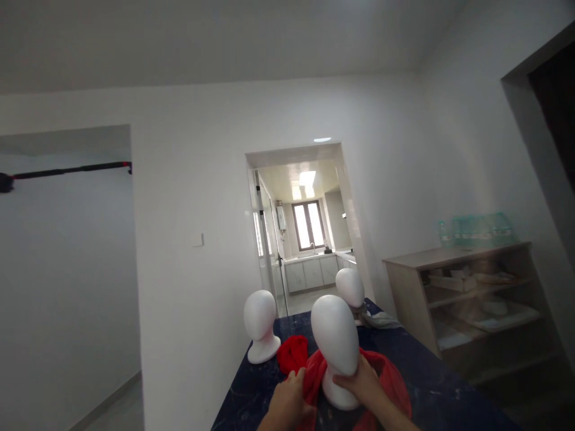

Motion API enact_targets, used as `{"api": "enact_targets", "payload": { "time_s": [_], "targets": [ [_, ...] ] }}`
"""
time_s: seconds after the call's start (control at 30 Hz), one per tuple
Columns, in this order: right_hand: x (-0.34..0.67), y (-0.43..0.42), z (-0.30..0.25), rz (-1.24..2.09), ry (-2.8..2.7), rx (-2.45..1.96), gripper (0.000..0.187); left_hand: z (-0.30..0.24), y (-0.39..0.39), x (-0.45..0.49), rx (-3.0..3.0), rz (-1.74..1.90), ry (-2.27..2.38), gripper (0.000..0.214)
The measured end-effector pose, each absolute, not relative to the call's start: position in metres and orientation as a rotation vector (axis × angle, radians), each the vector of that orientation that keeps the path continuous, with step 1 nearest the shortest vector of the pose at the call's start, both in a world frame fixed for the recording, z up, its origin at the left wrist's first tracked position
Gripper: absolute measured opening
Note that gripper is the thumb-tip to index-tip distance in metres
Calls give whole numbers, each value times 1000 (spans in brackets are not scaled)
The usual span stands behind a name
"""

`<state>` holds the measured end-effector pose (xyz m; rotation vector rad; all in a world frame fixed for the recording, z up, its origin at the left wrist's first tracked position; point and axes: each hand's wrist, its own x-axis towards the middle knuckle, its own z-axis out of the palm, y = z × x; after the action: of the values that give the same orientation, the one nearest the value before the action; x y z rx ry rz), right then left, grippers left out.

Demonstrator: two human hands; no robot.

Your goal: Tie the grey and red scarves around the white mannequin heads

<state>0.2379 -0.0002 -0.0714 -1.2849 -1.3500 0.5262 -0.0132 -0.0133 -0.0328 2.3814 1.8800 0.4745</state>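
A white foam mannequin head stands upright near the front of the table, with a sheer red scarf behind its neck and hanging down on both sides. My left hand is closed on the scarf's left part, beside the neck. With its thumb across the front of the neck, my right hand grips the mannequin head from the right; its other fingers are hidden behind. A bunched bright red cloth lies just beyond my left hand.
A second mannequin head stands at the table's left edge. Farther back, a third head has grey cloth at its base. The dark blue marbled table narrows toward a doorway. Right of it stands a wooden shelf unit.
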Motion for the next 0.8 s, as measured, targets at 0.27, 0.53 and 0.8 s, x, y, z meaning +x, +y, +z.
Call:
{"api": "enact_targets", "payload": {
  "time_s": [0.27, 0.53, 0.8],
  "targets": [
    [243, 25, -77, 500, -1242, -1166, 62, 3, -28, 7, 2581, 531, 1826, 21],
    [341, 9, -51, 403, -926, -1235, 88, 123, -24, 12, 2362, 1261, 1599, 42],
    [337, -11, -64, 544, -826, -1260, 99, 236, -26, -1, 1204, 1777, 786, 17]
  ]
}}
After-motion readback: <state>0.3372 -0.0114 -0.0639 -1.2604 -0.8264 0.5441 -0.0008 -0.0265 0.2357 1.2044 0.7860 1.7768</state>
